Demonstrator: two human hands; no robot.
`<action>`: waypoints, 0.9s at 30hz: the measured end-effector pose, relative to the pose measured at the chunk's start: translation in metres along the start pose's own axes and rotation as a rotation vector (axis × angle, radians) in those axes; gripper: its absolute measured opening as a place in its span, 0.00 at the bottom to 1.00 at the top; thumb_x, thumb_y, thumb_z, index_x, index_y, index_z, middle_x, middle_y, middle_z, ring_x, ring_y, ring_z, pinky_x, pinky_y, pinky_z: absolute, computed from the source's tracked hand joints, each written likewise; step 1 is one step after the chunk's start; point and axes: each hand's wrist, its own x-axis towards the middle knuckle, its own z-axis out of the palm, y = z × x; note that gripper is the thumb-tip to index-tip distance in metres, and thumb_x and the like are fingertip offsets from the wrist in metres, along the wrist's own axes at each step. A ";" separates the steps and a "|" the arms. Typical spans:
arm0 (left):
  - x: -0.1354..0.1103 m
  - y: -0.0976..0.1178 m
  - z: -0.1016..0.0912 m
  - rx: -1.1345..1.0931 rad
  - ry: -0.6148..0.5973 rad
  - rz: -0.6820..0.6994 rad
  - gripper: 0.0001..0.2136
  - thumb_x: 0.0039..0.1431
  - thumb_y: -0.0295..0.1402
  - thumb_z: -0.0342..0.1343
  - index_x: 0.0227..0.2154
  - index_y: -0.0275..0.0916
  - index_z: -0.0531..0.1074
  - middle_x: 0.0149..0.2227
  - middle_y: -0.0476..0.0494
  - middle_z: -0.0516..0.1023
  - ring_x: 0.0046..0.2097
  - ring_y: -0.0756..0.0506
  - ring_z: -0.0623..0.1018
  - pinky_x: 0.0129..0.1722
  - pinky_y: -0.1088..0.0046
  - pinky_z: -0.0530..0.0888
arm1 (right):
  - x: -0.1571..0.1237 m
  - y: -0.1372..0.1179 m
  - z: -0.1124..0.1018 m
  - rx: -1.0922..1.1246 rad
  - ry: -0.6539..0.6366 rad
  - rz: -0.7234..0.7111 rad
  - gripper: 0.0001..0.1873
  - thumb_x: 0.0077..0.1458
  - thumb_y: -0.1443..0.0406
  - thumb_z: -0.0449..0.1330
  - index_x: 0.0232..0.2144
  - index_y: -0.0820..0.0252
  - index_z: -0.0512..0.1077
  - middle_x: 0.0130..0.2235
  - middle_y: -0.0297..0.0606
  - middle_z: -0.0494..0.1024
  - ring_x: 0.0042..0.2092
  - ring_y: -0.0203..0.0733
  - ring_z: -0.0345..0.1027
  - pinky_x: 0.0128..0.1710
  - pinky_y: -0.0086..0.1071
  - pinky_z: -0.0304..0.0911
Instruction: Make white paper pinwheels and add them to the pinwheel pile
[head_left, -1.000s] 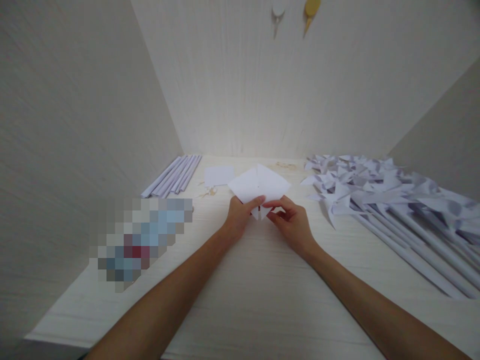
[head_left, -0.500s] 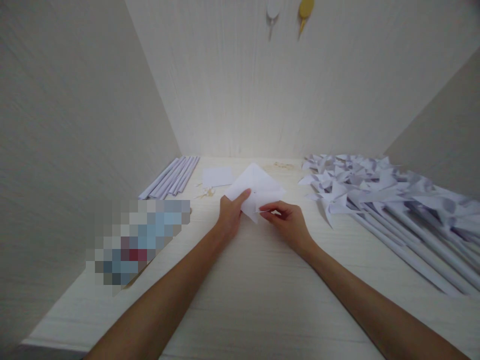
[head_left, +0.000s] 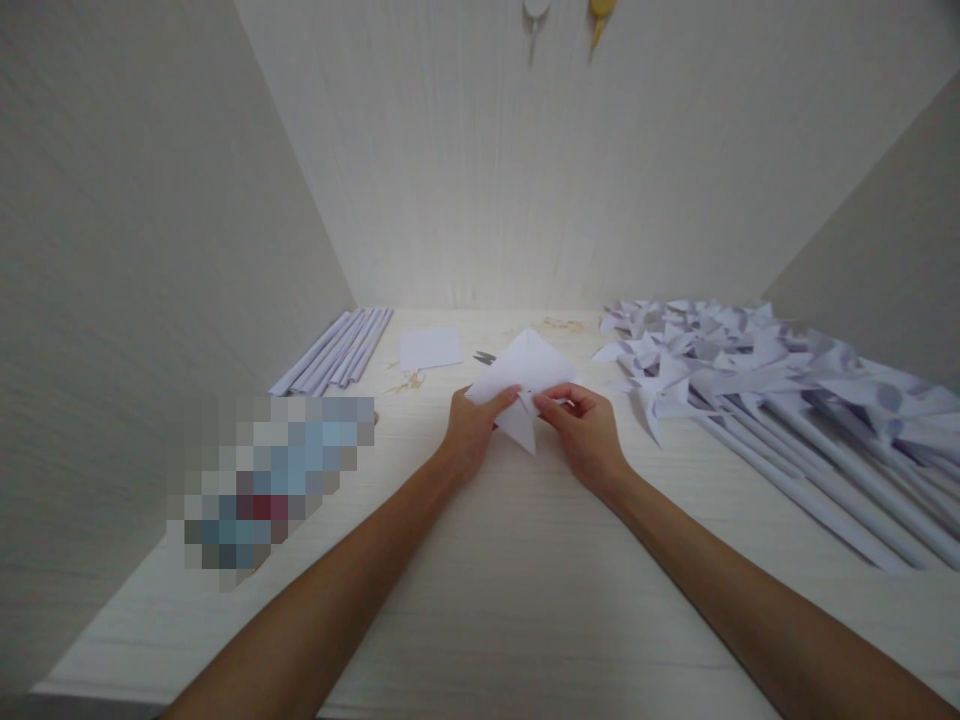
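Note:
A square white paper sheet, turned corner-up and with a slit in its lower part, is held above the table between my hands. My left hand grips its left side, thumb on top and fingers underneath. On the right, my right hand is closed on the paper, thumb and index finger pinching a flap near the sheet's middle. Just behind the sheet, the tip of a pair of scissors shows; the rest of it is hidden.
Many paper pinwheels on rolled paper sticks lie piled at the right. More paper rolls and a stack of white paper are at the back left, near small yellowish bits. A blurred-out object lies at left.
My right hand has brought a flap inward to the middle of the sheet, near my left thumb. The sheet has shifted slightly right in view, and the scissors tip now shows behind it.

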 end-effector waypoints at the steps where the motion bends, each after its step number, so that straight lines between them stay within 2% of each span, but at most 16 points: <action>1: 0.000 0.000 0.000 0.001 -0.007 -0.002 0.11 0.31 0.30 0.62 0.23 0.32 0.71 0.24 0.46 0.74 0.25 0.51 0.71 0.28 0.74 0.68 | 0.000 0.000 0.000 0.003 0.007 0.011 0.10 0.37 0.60 0.62 0.20 0.62 0.69 0.19 0.29 0.68 0.21 0.30 0.58 0.22 0.26 0.55; 6: 0.002 0.003 -0.003 -0.008 -0.071 -0.030 0.11 0.32 0.29 0.62 0.23 0.31 0.71 0.23 0.46 0.74 0.25 0.51 0.71 0.30 0.73 0.68 | 0.001 -0.003 0.000 -0.047 0.078 -0.024 0.10 0.36 0.61 0.62 0.20 0.62 0.69 0.18 0.30 0.68 0.19 0.29 0.57 0.20 0.25 0.54; 13: 0.008 0.014 -0.018 0.069 -0.361 -0.137 0.09 0.34 0.29 0.59 0.23 0.30 0.72 0.23 0.44 0.74 0.25 0.50 0.71 0.29 0.73 0.67 | 0.001 -0.006 -0.002 -0.195 0.084 -0.064 0.09 0.37 0.61 0.60 0.19 0.62 0.68 0.16 0.29 0.66 0.18 0.29 0.56 0.17 0.24 0.49; 22: 0.008 0.014 -0.018 0.169 -0.341 -0.160 0.11 0.32 0.29 0.60 0.24 0.30 0.72 0.22 0.44 0.75 0.24 0.50 0.71 0.27 0.73 0.65 | 0.000 -0.009 -0.002 -0.276 0.058 -0.084 0.08 0.36 0.62 0.59 0.18 0.63 0.67 0.14 0.27 0.61 0.17 0.28 0.50 0.16 0.24 0.45; 27: 0.006 0.014 -0.017 0.236 -0.280 -0.152 0.12 0.31 0.28 0.61 0.24 0.31 0.71 0.23 0.44 0.75 0.25 0.48 0.72 0.28 0.71 0.67 | -0.002 -0.014 -0.001 -0.315 0.033 -0.091 0.08 0.36 0.62 0.59 0.17 0.63 0.66 0.13 0.25 0.58 0.16 0.27 0.47 0.16 0.24 0.44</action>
